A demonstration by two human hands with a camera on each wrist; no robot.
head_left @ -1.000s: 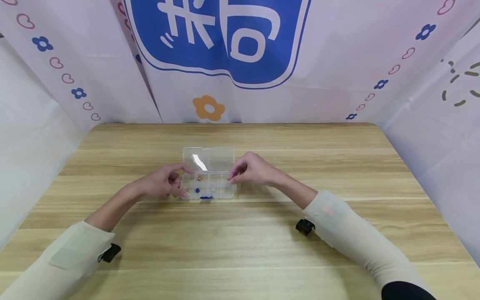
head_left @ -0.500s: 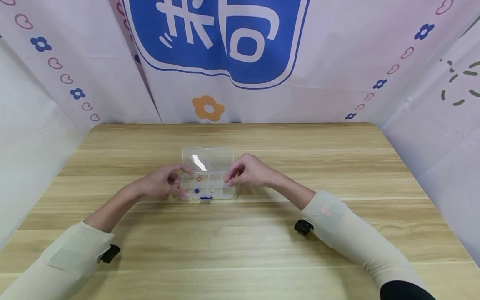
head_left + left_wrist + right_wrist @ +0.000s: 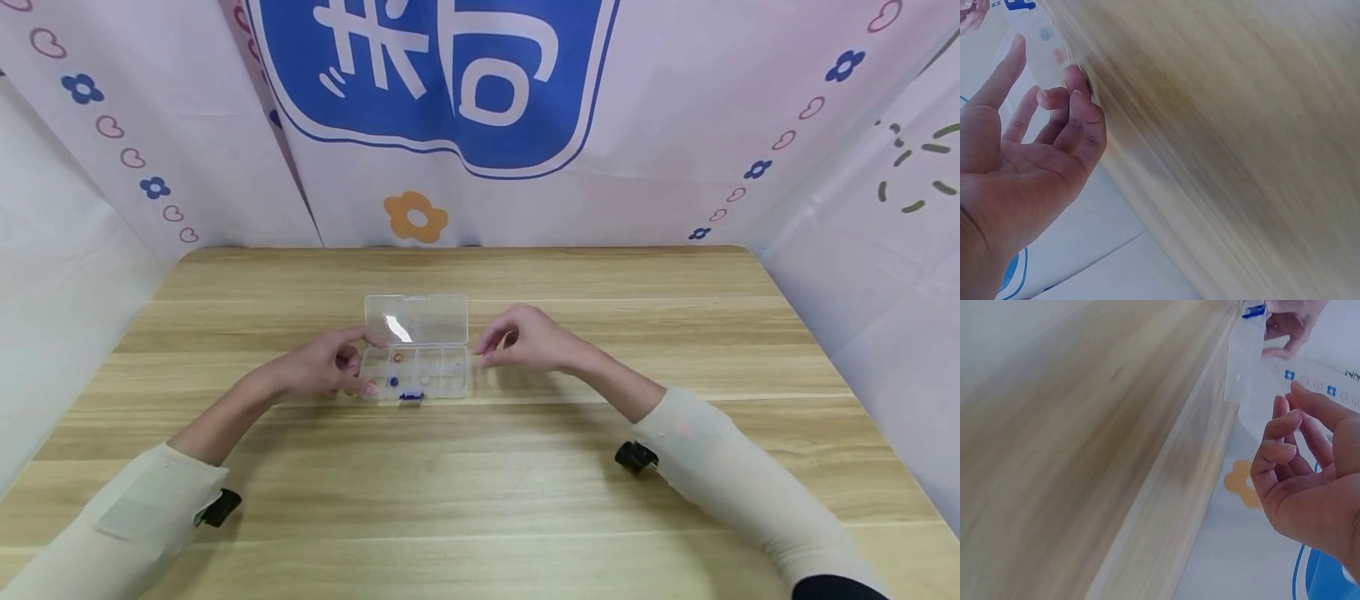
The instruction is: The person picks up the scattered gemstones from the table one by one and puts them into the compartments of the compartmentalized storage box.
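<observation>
A clear plastic compartment box [image 3: 452, 383] lies on the table with its hinged lid [image 3: 442, 317] thrown back. Its sections hold an orange bead [image 3: 398, 357], a dark blue bead [image 3: 393, 382] and a pale bead [image 3: 425, 381]. A blue clasp [image 3: 411, 396] shows at its front edge. My left hand [image 3: 333, 362] grips the box's left end, thumb at the front corner and index finger toward the hinge. To the right of the box, my right hand [image 3: 525, 337] hovers with fingers loosely bent and thumb near the index tip; the right wrist view shows nothing held there.
The wooden table [image 3: 480, 500] runs back to a white printed curtain [image 3: 660, 167] with a blue emblem. White sheets [image 3: 67, 292] hang along both sides. Black wrist cameras [image 3: 636, 457] are strapped under the pale sleeves.
The right hand has lifted away from the box's right-hand compartments and moved right, uncovering them. The left hand and the box have stayed put.
</observation>
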